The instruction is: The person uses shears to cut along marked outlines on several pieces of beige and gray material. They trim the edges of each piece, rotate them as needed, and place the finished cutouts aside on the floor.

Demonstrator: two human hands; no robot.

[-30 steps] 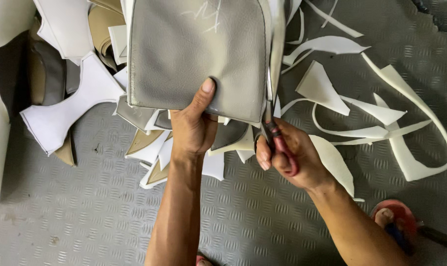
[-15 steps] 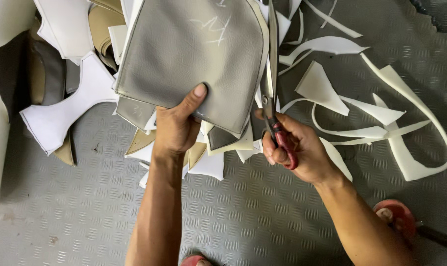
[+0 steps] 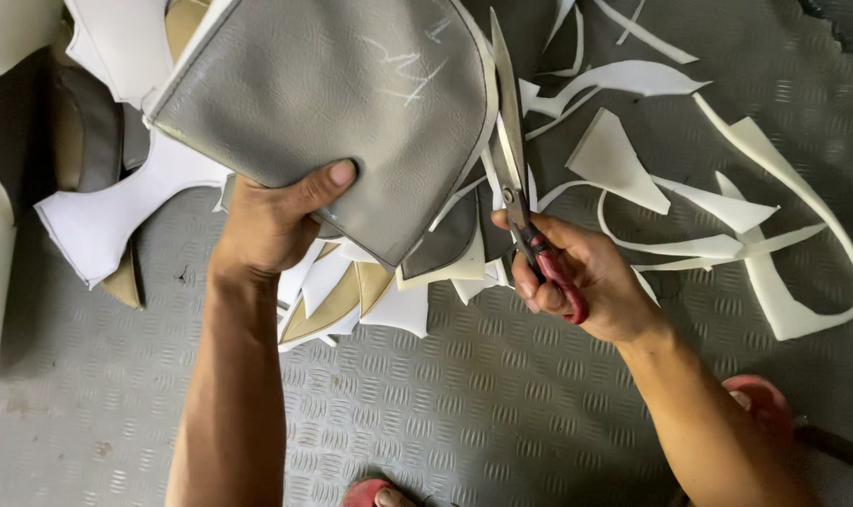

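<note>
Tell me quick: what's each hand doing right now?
Left hand: closed, gripping the grey leather panel.
Right hand: closed on the red-handled scissors.

The left hand point(image 3: 267, 221) grips a grey leather panel point(image 3: 337, 103); the right hand point(image 3: 581, 272) holds red-handled scissors point(image 3: 516, 178) along its right edge, white offcuts point(image 3: 727, 211) beyond.
</note>
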